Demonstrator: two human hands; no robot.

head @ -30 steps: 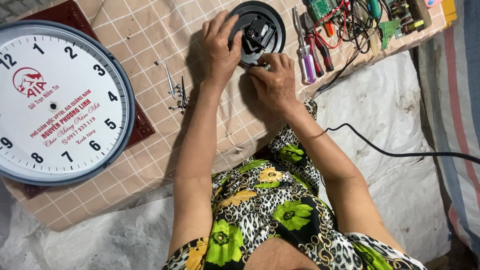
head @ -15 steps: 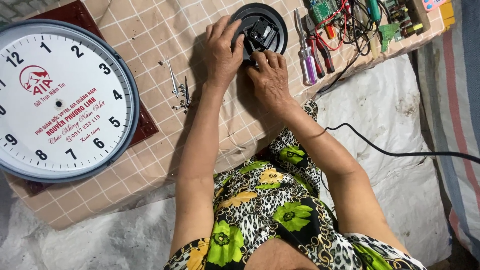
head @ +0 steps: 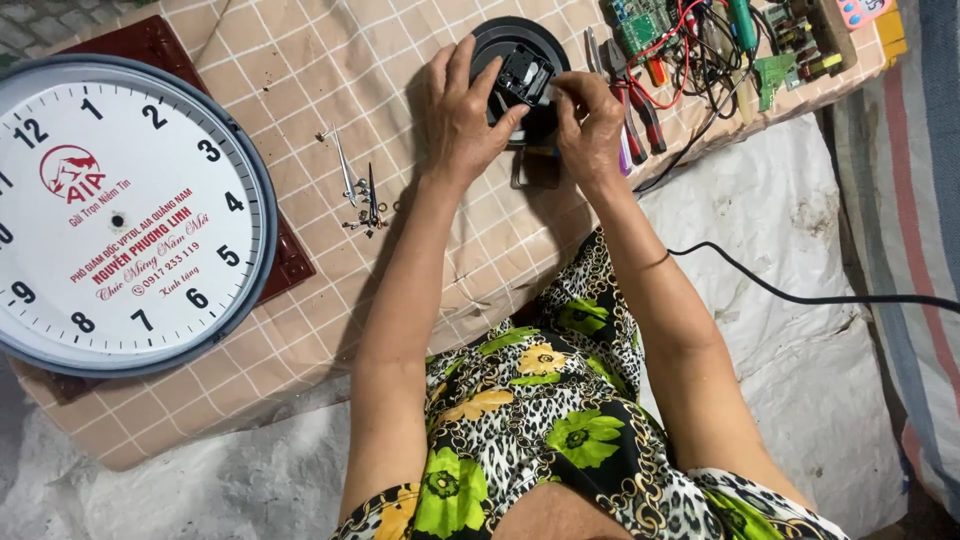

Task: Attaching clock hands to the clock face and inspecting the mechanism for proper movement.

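Note:
My left hand (head: 462, 110) and my right hand (head: 590, 122) both grip a small black clock movement (head: 522, 78), lifted just above a round black dish (head: 520, 40) near the far edge of the checked cloth (head: 300, 90). The left fingers wrap its left side and the right fingertips pinch its right side. A large round wall clock face (head: 120, 215) with a grey rim and no hands lies at the left. Loose clock hands (head: 358, 190) lie on the cloth between the clock face and my left arm.
Screwdrivers and pliers (head: 630, 90), circuit boards and tangled wires (head: 720, 40) crowd the far right corner. A black cable (head: 800, 295) runs across the white sheet (head: 800, 380) at the right. A dark red board (head: 150, 45) lies under the clock face.
Both hands have lifted the black movement up off the dish and now hold it between them; earlier they rested lower beside the dish.

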